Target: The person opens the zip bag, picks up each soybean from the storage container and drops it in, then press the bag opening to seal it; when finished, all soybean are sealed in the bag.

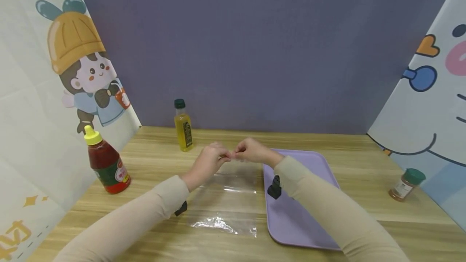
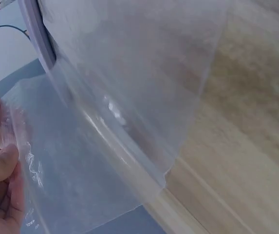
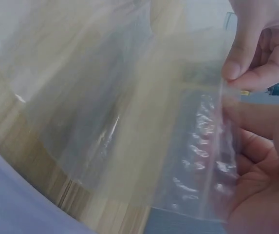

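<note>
A clear plastic zip bag [image 1: 233, 191] hangs between both hands, its lower part over the wooden table. My left hand [image 1: 210, 157] pinches the bag's top edge between thumb and fingers. Right beside it, my right hand [image 1: 255, 151] pinches the same edge, the fingertips of both hands almost meeting. In the right wrist view the zip strip [image 3: 214, 161] runs along the held edge, and the film around it is wrinkled. The bag [image 2: 95, 161] looks flat, with nothing inside, in the left wrist view.
A purple tray [image 1: 271, 217] lies to the right, partly under the right forearm. An oil bottle [image 1: 183, 130] stands behind the hands. At the left is a red sauce bottle [image 1: 109, 167] with a yellow cap; at the far right, a green-lidded spice jar [image 1: 405, 185].
</note>
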A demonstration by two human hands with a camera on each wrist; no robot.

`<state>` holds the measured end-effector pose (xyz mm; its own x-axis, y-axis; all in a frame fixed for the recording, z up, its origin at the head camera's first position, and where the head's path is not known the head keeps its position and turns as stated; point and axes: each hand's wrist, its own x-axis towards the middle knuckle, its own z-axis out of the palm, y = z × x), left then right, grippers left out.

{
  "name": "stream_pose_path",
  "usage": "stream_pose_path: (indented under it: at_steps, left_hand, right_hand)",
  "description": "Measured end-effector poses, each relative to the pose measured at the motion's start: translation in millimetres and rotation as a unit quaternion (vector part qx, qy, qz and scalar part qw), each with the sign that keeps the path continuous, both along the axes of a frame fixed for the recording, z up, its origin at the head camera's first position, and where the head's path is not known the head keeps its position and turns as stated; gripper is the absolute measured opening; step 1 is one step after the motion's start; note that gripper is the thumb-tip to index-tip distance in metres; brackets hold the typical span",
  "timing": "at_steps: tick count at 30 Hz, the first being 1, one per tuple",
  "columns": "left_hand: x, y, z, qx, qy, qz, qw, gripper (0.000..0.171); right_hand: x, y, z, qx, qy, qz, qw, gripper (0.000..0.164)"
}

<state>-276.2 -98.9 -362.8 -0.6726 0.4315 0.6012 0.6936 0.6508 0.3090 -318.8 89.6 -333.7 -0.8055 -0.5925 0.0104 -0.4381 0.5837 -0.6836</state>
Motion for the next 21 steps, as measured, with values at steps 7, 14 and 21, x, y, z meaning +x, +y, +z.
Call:
stream_pose_path:
  at_steps: [7,14,21]
  left_hand:
    - [3.4,-0.1,-2.6,0.006,0.008,-0.021,0.9997,0.005]
    - [11.7,6.5,-4.5,-0.035,0.032,-0.046,0.9978,0.007]
    - [30.2,13.4,-3.2,-0.083,0.053,-0.056,0.9936,0.008]
  right_hand:
    - [-0.1,-5.2,-0.4,0.021,0.031,-0.007,0.999,0.015]
    - [-0.3,-5.6,0.8,-0.005,0.001,-0.059,0.998,0.014]
    - [-6.3,-5.7,3.4,-0.001,0.015,-0.073,0.997,0.013]
